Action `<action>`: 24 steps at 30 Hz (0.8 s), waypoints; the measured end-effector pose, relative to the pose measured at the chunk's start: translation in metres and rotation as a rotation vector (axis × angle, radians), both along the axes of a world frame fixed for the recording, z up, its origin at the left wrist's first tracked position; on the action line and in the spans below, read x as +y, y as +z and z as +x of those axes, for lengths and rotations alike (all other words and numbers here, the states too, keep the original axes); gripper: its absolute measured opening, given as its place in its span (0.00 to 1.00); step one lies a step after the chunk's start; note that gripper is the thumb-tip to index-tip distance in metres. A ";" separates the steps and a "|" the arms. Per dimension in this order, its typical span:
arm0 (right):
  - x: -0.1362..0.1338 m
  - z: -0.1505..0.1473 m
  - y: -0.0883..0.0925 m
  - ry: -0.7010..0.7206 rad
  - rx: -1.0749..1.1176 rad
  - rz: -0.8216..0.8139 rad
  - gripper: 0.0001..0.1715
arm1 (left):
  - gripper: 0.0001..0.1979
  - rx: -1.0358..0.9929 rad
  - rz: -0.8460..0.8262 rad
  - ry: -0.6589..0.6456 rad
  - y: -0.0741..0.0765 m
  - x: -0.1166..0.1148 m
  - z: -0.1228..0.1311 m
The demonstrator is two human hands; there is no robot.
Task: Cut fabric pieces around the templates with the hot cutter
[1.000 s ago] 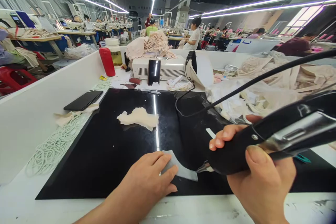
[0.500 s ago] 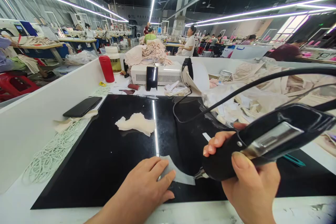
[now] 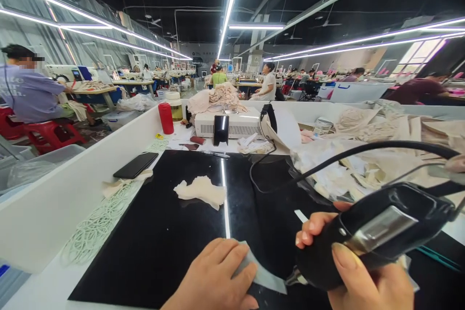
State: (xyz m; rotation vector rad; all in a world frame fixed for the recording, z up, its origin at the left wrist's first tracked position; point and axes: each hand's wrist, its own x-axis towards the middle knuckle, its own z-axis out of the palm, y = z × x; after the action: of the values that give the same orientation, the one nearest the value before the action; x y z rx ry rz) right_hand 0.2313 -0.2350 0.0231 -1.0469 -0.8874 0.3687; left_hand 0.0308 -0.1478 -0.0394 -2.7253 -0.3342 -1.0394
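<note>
My left hand lies flat with fingers stretched on a small pale fabric piece at the near edge of the black work mat. My right hand is wrapped round the black handle of a corded hand tool. Its metal tip points at the right end of the fabric piece. The tool's black cable arcs away to the right.
A beige fabric scrap lies mid-mat. At the left are a black phone and a heap of white elastic loops. A white machine box, a red bottle and fabric piles stand behind. A person sits far left.
The view has tilted upward, so both hands sit lower in the picture. The tool's tip stays at the fabric piece and my left hand stays on it.
</note>
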 end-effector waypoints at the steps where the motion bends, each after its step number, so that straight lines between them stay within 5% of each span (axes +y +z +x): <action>1: 0.000 0.001 -0.001 -0.004 0.005 -0.004 0.18 | 0.21 -0.033 0.025 -0.005 0.000 0.000 0.003; 11: 0.004 -0.012 0.008 0.028 0.059 0.072 0.23 | 0.18 0.283 -0.163 -0.193 0.027 -0.020 0.017; 24: 0.002 -0.011 0.010 0.023 0.039 0.093 0.24 | 0.21 0.332 -0.221 -0.190 0.022 -0.019 0.016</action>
State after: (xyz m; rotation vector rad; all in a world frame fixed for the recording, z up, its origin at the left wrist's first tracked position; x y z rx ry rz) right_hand 0.2202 -0.2329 0.0336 -0.9415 -0.8747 0.3621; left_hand 0.0471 -0.1666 -0.0175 -3.1125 -0.1432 -0.5986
